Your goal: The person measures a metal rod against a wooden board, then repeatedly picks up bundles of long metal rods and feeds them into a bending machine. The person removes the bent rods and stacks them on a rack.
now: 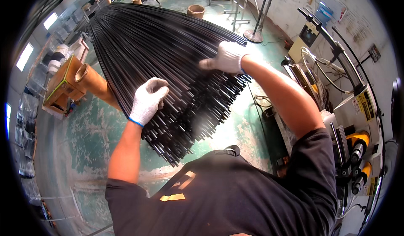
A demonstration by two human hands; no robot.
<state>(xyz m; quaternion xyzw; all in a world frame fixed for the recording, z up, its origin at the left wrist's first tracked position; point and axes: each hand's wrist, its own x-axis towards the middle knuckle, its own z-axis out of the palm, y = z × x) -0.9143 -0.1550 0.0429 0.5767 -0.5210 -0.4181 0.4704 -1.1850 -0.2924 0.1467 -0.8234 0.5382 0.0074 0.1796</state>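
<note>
A large bundle of long thin black tubes [147, 46] spreads out below my hands, with uneven cut ends toward me. My left hand [147, 101], in a white knit glove with a blue cuff edge, is over the bundle's left part. Its fingers curl in toward the thumb; whatever may be between them is hidden. On the right side of the bundle, my right hand [229, 58], in a matching glove, lies over the tubes near their ends. Its thumb sticks out leftward, apart from the fingers, which are partly hidden.
A thick brown cardboard tube [97, 84] leans by the bundle's left side, beside a wooden cabinet [63, 82]. Machinery with yellow-and-black parts [357, 145] stands close on my right. Farther off are a round-based stand [253, 35] and a brown bucket-like container [196, 11].
</note>
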